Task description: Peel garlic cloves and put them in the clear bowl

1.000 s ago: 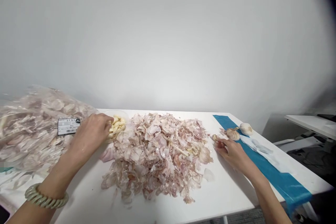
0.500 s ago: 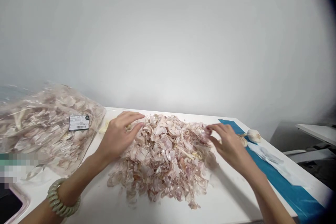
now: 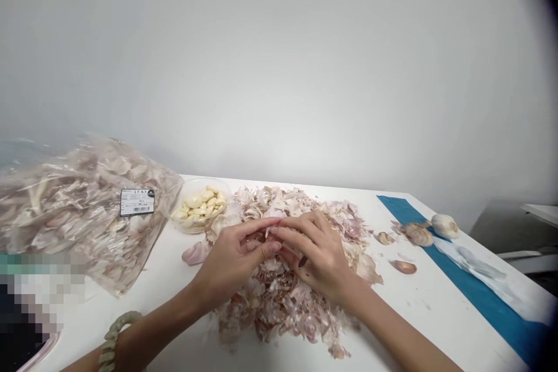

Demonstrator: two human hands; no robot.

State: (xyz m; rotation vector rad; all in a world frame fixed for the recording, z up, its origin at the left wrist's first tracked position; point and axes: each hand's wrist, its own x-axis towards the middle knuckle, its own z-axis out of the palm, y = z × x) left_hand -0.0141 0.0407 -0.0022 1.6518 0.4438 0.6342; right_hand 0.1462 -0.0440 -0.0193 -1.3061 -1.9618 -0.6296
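My left hand point(image 3: 246, 258) and my right hand point(image 3: 316, 253) meet above a heap of papery garlic skins point(image 3: 290, 325). Their fingertips are closed around a small pale piece of garlic point(image 3: 268, 232), mostly hidden by the fingers; whether it is a clove or just skin I cannot tell. Beyond my left hand, a clear plastic bowl point(image 3: 174, 222) holds several peeled garlic cloves point(image 3: 203, 202). To the right of my right hand lie an unpeeled garlic clove point(image 3: 404, 267) and a small cut-looking garlic piece point(image 3: 386, 238).
A clear bag of garlic skins point(image 3: 87, 203) with a price label point(image 3: 137, 202) fills the left side. At right, a whole garlic bulb point(image 3: 444, 225) and a partly opened bulb point(image 3: 418, 234) rest by a blue strip point(image 3: 462, 285) and crumpled white plastic point(image 3: 475, 270). A wall stands behind.
Both hands have moved inward from the two sides of the heap and come together over its middle. The bowl and the loose clove at right are now uncovered. The view has shifted slightly.
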